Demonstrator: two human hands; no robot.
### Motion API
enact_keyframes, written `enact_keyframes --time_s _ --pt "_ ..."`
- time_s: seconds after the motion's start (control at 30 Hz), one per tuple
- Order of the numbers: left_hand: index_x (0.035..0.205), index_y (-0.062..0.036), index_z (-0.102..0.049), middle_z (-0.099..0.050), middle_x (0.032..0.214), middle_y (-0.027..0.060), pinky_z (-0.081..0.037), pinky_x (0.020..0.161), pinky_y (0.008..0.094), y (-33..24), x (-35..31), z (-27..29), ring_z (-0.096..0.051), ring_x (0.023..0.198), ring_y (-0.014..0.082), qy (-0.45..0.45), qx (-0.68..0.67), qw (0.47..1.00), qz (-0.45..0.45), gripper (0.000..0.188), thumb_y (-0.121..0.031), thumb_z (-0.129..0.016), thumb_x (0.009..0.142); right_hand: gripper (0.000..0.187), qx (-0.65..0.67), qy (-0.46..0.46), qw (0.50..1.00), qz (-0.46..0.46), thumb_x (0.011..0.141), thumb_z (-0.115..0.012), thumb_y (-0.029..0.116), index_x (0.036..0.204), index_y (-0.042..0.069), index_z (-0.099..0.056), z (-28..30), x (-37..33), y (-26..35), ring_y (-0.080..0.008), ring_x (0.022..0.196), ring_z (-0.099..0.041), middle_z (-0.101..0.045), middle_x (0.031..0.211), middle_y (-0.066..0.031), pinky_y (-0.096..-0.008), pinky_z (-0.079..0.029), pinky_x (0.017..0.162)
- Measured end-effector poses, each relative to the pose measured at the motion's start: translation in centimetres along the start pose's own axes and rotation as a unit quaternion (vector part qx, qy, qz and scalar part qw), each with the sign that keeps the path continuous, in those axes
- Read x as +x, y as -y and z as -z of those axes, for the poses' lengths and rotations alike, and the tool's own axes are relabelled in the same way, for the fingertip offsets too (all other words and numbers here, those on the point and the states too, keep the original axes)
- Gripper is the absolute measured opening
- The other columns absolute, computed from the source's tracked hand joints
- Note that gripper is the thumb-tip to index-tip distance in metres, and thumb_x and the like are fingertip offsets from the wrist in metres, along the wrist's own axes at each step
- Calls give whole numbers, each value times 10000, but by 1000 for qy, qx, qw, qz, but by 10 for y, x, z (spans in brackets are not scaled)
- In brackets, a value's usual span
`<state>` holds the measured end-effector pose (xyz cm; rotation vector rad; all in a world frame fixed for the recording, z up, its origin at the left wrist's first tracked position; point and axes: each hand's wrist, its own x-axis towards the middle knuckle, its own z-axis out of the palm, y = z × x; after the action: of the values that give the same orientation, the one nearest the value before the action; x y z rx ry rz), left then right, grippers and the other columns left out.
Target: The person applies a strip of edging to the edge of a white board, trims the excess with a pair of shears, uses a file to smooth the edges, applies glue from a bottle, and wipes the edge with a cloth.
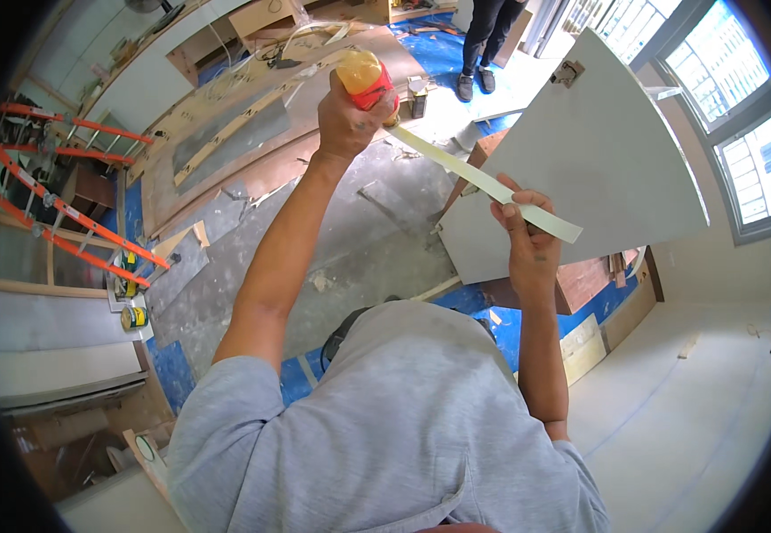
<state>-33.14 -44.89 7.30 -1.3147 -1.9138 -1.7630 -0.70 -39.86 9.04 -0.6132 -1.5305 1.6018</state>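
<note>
My left hand, arm stretched out, is wrapped round a yellowish plastic bottle with a red label. The bottle is tilted with its narrow end down, at the far left end of a pale, flat strip. Whether that end touches the strip, I cannot tell. My right hand pinches the strip near its other end, thumb on top and fingers beneath. The strip slants down to the right between my hands. Behind my right hand stands a large pale grey panel with a metal fitting near its top corner.
An orange ladder leans at the left, near a yellow-and-green tin. Large wooden panels lie ahead. A person in dark trousers stands at the back. Blue sheeting covers parts of the dusty floor; windows line the right.
</note>
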Motion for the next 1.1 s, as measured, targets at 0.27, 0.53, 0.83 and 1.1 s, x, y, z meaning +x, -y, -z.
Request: enact_keyframes --time_s 0.27,0.53,0.83,1.1 --pt "1257 -19 -554 -726 1098 156 -581 859 370 -19 -16 1 -733 977 260 14 4 999 29 603 -312 -861 828 165 31 -21 999 6 1020 -657 113 1140 33 -577 0 -3 2 -144 1082 -645 -649 1341 -192 -295 -541 976" --pt "1251 -24 -558 -719 1063 127 -570 863 364 -12 -24 -2 -716 944 249 -34 -26 998 40 601 -308 -869 822 165 34 -17 999 7 1020 -653 99 1154 35 -579 0 -5 0 -144 1086 -642 -642 1349 -196 -293 -530 983" --pt "1240 -29 -564 -712 1062 136 -571 843 370 -27 -36 -24 -717 947 263 -6 -77 995 58 586 -312 -860 821 138 36 8 999 19 1028 -623 73 1151 33 -575 2 -1 -15 -178 1148 -644 -628 1362 -217 -313 -552 1011" --pt "1095 -23 -617 -701 1000 60 -558 838 306 -95 -60 -48 -680 900 140 66 -255 954 143 301 -123 -807 883 308 -46 -34 998 14 1028 -637 123 1312 7 -610 -1 6 -29 -143 1096 -633 -665 1232 -104 -293 -544 967"
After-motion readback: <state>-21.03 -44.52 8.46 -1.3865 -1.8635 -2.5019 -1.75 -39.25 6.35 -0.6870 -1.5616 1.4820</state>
